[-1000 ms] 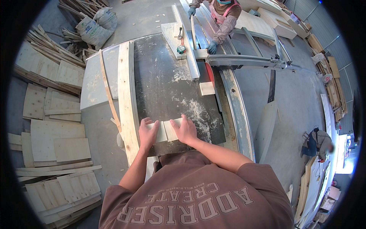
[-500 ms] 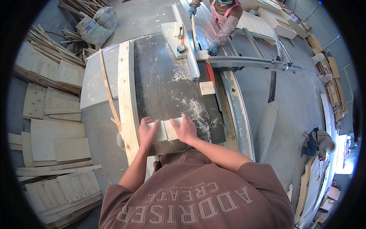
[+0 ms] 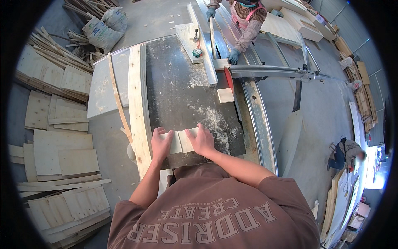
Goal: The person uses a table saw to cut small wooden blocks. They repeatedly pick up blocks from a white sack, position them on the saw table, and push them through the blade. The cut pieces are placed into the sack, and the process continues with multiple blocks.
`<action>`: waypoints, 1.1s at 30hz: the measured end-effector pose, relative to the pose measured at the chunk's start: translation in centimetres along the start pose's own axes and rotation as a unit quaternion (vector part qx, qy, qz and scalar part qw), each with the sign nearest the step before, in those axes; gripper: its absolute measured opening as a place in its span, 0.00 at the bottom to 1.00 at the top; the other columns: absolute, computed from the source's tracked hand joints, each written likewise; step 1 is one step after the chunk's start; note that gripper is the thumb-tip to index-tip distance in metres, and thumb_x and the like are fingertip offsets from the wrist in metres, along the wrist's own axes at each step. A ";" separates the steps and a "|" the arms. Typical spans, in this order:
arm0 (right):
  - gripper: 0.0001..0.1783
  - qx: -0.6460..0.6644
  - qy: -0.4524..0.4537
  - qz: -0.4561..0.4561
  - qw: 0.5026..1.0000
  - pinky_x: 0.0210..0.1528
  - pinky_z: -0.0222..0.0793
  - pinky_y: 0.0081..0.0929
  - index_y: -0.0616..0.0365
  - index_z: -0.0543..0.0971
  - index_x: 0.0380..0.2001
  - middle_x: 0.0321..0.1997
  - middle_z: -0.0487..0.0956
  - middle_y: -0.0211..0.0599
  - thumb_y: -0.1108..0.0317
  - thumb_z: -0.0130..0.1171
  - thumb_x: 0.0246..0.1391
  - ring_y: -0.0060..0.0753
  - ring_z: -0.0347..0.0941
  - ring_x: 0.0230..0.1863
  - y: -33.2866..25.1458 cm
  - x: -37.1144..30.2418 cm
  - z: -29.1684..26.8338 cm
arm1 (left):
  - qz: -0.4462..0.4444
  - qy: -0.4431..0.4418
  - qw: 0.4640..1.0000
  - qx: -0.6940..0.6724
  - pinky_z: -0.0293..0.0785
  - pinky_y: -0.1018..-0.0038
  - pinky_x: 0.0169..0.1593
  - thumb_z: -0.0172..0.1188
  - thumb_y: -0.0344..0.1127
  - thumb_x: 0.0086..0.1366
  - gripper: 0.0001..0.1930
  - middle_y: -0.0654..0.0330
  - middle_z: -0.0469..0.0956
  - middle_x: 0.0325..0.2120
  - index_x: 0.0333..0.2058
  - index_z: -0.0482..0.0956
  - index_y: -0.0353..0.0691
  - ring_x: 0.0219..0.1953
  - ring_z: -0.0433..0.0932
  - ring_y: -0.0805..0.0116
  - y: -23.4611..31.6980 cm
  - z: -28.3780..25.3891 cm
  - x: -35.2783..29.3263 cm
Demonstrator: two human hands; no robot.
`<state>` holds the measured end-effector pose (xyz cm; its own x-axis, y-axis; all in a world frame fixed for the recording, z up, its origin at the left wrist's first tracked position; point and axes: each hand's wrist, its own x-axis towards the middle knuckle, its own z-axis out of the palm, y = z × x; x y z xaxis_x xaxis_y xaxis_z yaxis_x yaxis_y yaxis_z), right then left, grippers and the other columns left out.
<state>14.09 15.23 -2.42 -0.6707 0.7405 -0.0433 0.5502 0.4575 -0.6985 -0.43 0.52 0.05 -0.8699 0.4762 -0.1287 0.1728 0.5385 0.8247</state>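
At the near edge of the dark saw table (image 3: 166, 83), my left hand (image 3: 161, 143) is closed around a small pale wood piece (image 3: 176, 145). My right hand (image 3: 202, 141) grips a second pale wood piece (image 3: 187, 143) beside it, thumb on top. The two pieces meet edge to edge between my hands, with a thin seam. Farther up the table, a loose square wood piece (image 3: 226, 95) lies next to the red guard (image 3: 229, 79). Beyond it, a co-worker's gloved hand (image 3: 234, 57) rests by a wood piece (image 3: 221, 63) at the metal fence.
Long boards (image 3: 139, 99) lie along the table's left side. A metal fence (image 3: 206, 58) crosses the far part, with a tape measure (image 3: 197, 52) near it. Sawdust (image 3: 215, 124) covers the table's right half. Plywood stacks (image 3: 62, 151) line the left floor; another person (image 3: 348, 153) crouches far right.
My hands and the two wood pieces stay put. Across the table, the co-worker's near hand, the wood by it and the sliding crossbar have shifted slightly right and nearer.
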 end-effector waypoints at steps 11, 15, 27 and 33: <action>0.46 -0.003 0.005 -0.006 1.000 0.56 0.75 0.56 0.75 0.73 0.57 0.46 0.84 0.67 0.32 0.55 0.68 0.68 0.80 0.52 -0.1 -0.1 -0.1 | -0.006 -0.004 1.000 -0.005 0.78 0.62 0.59 0.73 0.49 0.68 0.33 0.42 0.85 0.50 0.59 0.77 0.27 0.53 0.84 0.54 0.3 -0.1 -0.1; 0.46 0.001 0.009 -0.012 1.000 0.56 0.75 0.55 0.75 0.73 0.57 0.46 0.84 0.67 0.32 0.56 0.68 0.68 0.80 0.52 0.1 0.0 0.0 | 0.000 -0.003 1.000 -0.002 0.78 0.62 0.59 0.73 0.49 0.69 0.33 0.42 0.85 0.50 0.59 0.76 0.26 0.53 0.84 0.54 -0.1 0.0 0.1; 0.45 -0.002 0.007 -0.010 1.000 0.56 0.75 0.55 0.75 0.74 0.57 0.46 0.84 0.67 0.33 0.56 0.68 0.67 0.81 0.52 -0.1 0.0 -0.2 | -0.011 -0.012 1.000 -0.009 0.78 0.62 0.58 0.73 0.50 0.69 0.34 0.41 0.84 0.51 0.61 0.75 0.26 0.53 0.83 0.55 0.1 0.0 -0.1; 0.45 -0.003 0.005 -0.005 1.000 0.56 0.76 0.55 0.75 0.74 0.57 0.46 0.84 0.67 0.33 0.56 0.68 0.67 0.81 0.52 0.0 0.1 -0.1 | -0.008 -0.010 1.000 -0.012 0.79 0.63 0.58 0.73 0.49 0.69 0.34 0.40 0.84 0.52 0.61 0.75 0.26 0.53 0.84 0.55 -0.3 0.1 0.1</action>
<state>14.08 15.33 -2.30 -0.6707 0.7411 -0.0286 0.5462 0.4675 -0.6951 -0.54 0.53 -0.23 -0.8626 0.4819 -0.1536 0.1476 0.5303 0.8348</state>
